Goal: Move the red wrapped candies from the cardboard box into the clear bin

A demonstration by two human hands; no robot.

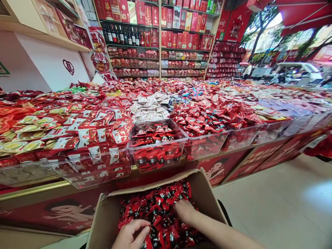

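A cardboard box [210, 190] stands open below the counter, with many red and black wrapped packets [155, 204] inside. My left hand [133, 233] is at the box's near left, its thumb and forefinger curved toward each other at the packets; whether it grips one is hard to make out. Reaching in from the right, my right hand [183, 211] has its fingers sunk among the packets, so the fingertips are hidden. Just beyond the box, a clear plastic bin [158, 143] on the counter holds similar red and black packets.
Clear bins [207, 144] heaped with red, white and gold packets line the counter. Shelves [160, 48] with bottles and red boxes rise behind. Tiled floor [280, 197] lies to the right, and a street with vehicles shows beyond.
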